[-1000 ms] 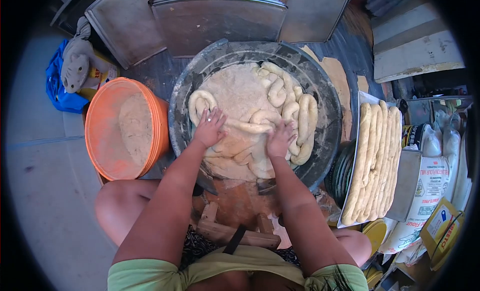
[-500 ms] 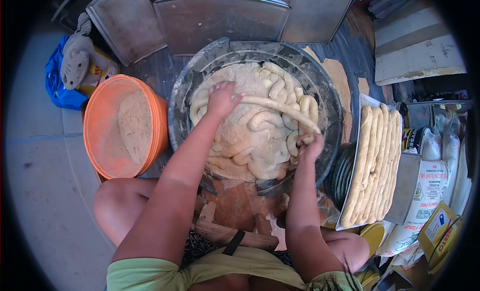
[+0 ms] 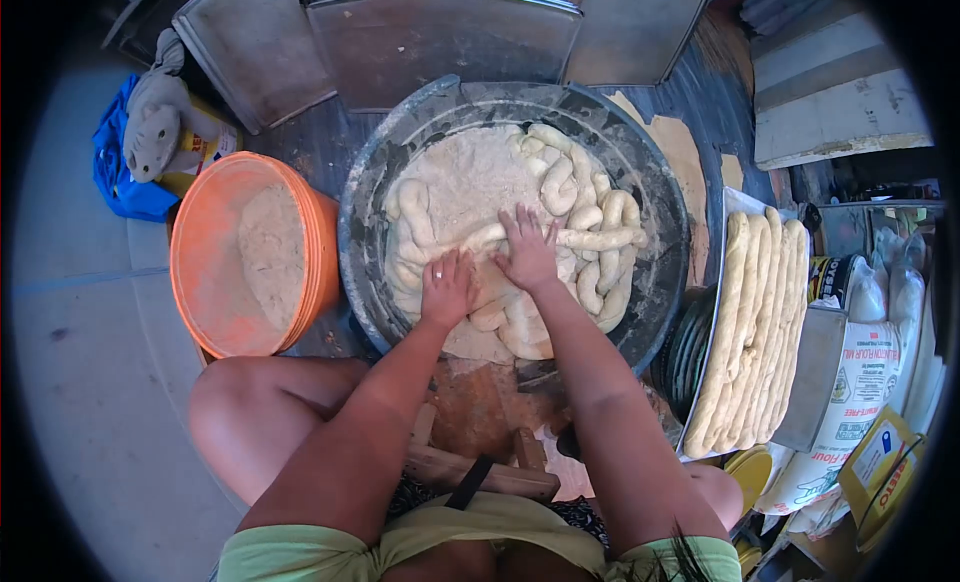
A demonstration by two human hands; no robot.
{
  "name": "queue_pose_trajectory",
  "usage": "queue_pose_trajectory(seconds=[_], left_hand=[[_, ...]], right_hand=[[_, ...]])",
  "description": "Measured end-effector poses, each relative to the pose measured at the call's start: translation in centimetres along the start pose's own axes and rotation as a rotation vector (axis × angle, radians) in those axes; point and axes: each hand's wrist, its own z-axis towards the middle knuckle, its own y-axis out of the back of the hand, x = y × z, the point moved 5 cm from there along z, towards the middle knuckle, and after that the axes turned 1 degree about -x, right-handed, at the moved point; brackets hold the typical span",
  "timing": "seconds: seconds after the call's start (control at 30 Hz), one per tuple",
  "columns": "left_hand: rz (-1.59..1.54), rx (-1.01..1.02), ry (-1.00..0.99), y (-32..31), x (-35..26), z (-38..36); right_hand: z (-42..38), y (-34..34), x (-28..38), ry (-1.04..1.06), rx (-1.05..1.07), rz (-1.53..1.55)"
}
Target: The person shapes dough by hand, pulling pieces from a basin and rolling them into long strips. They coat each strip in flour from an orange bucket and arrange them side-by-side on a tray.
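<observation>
A large dark round basin [image 3: 361, 222] holds beige crumbs [image 3: 468, 172] and a tangle of thick, pale dough ropes [image 3: 610, 272]. One dough rope [image 3: 598, 239] lies across the pile, running under or beside my hands toward the right. My right hand [image 3: 530, 250] rests on this rope near its middle, palm down with fingers spread. Lower and to the left, my left hand [image 3: 449, 287] lies with fingers apart on the crumb-dusted dough, close to the rope's left part. Neither hand grips anything.
An orange bucket [image 3: 190, 282] with crumbs inside stands at left. On the right is a tray [image 3: 708, 382] of dough sticks [image 3: 752, 332] in rows. Metal trays [image 3: 440, 47] lean behind the basin. Flour sacks [image 3: 860, 372] and a yellow tin [image 3: 880, 467] crowd the far right.
The dough rope, held up between both hands earlier, now lies lower on the pile. Both hands have come closer together near the middle and let it go, fingers spread.
</observation>
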Motion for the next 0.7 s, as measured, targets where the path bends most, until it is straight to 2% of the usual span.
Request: queue_pose_trajectory(seconds=[0.07,0.1,0.13,0.17,0.2,0.23,0.27,0.33,0.4,0.47,0.53,0.6,0.67,0.7], left_hand=[[-0.096,-0.029,0.106,0.7,0.9,1.5],[-0.097,-0.037,0.105,1.8,0.9,2.2],[-0.095,-0.097,0.044,3.7,0.4,2.8],[-0.092,-0.156,-0.015,5.0,-0.1,3.2],[-0.089,-0.163,-0.015,5.5,-0.3,3.5],[-0.192,-0.007,-0.014,5.2,-0.8,4.0],[-0.293,0.150,-0.017,4.9,-1.4,4.3],[-0.321,0.175,-0.022,7.0,-3.0,4.0],[-0.574,0.094,0.189,8.9,-3.1,3.1],[-0.570,0.063,0.196,9.5,-2.8,2.5],[-0.563,0.017,0.200,7.8,-0.7,1.4],[-0.556,-0.007,0.164,6.0,1.9,0.3],[-0.835,0.153,0.283,5.0,2.9,-0.9],[-0.827,0.157,0.266,6.6,1.8,-0.6]], right_hand=[[-1.9,0.8,1.2,0.046,-0.008,-0.080],[-2.8,1.0,1.2,0.016,0.083,-0.075],[-3.3,1.3,1.1,-0.012,0.172,-0.073],[-3.4,1.6,0.8,-0.004,0.167,-0.078],[-3.7,2.3,0.5,-0.078,0.157,0.121],[-3.9,3.0,0.1,-0.151,0.140,0.321],[-3.7,4.0,-0.2,-0.149,0.125,0.321],[-2.9,9.9,1.7,-0.298,0.223,0.854],[-2.6,18.1,3.1,-0.316,0.239,0.861],[-2.6,25.6,2.5,-0.092,-0.086,0.969],[-4.3,33.7,2.3,0.015,-0.232,1.185],[-6.7,40.2,1.8,0.237,-0.386,1.458],[-8.9,43.5,1.1,0.341,-0.536,1.555],[-9.8,43.9,1.4,0.230,-0.564,1.490]])
